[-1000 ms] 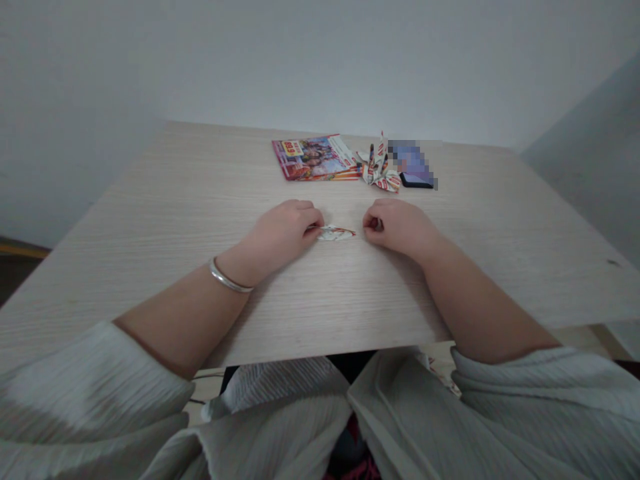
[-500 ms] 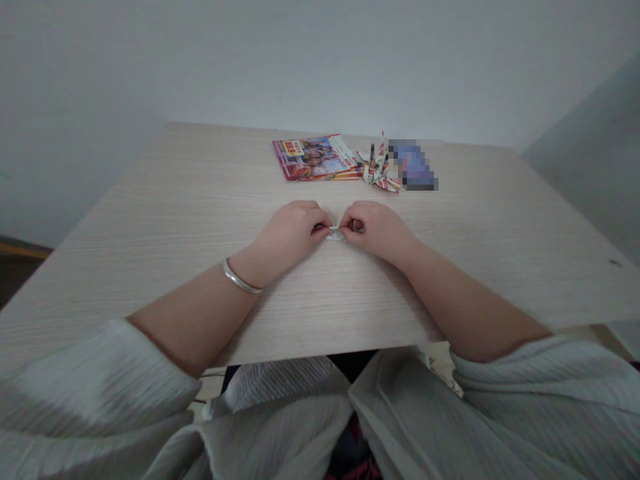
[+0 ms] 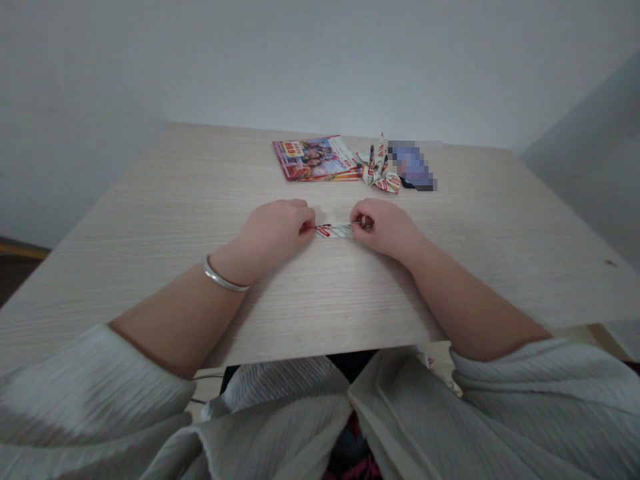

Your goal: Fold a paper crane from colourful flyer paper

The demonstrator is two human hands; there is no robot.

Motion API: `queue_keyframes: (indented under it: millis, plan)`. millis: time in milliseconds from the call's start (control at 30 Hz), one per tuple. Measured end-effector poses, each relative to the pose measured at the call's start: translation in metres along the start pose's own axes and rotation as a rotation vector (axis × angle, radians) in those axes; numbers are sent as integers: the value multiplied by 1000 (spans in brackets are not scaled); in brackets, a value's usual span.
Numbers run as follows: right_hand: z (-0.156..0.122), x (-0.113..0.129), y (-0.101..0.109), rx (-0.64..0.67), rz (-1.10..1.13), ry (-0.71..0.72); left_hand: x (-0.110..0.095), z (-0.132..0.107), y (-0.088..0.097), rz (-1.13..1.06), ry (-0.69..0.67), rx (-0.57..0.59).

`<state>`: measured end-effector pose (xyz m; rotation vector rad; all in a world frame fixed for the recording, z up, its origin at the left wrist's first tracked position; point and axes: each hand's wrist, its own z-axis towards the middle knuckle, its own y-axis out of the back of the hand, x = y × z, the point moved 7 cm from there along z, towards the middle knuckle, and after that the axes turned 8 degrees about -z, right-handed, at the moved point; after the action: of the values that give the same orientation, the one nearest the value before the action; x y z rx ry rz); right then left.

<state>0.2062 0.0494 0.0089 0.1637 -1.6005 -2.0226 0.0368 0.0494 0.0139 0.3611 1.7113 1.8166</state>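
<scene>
In dim light, a pale wood-grain counter (image 3: 165, 200) meets a grey wall (image 3: 320, 60) at twelve o'clock; a bluish surface (image 3: 600, 127) slants at two.

Top: soft grey-green shirt (image 3: 270, 427), 6 o'clock, lots of thin wrinkly lines and big loose folds | left sleeve (image 3: 90, 387), 8 o'clock: wide, floppy, open-ended | right sleeve (image 3: 535, 390), 4 o'clock: same grey-green, wide and bunchy | wrist behind left hand (image 3: 277, 230), between 8 and 9 o'clock: shiny silver bangle (image 3: 221, 281), smooth and round
</scene>
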Motion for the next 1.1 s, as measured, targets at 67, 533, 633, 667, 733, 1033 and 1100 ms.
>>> queue_keyframes:
  millis: [67,533,633,667,733,1033,1100]
  plan:
    - [1,3,-2,-7,39,31,-2,0,0,-4,-13,-16]
    - [6,23,-9,61,37,24,-17,6,-6,-126,-82,-39]
    - [5,18,-8,72,22,16,-12,6,-5,-158,-79,-25]
    - [5,17,-8,75,20,12,-10,6,-5,-173,-72,-17]
    - [4,15,-7,80,13,1,-6,6,-5,-206,-45,-7]
    - [3,10,-5,45,52,8,-6,5,-6,-265,-61,-18]
    - [3,7,-4,40,98,-13,-10,3,-4,-309,-99,-37]
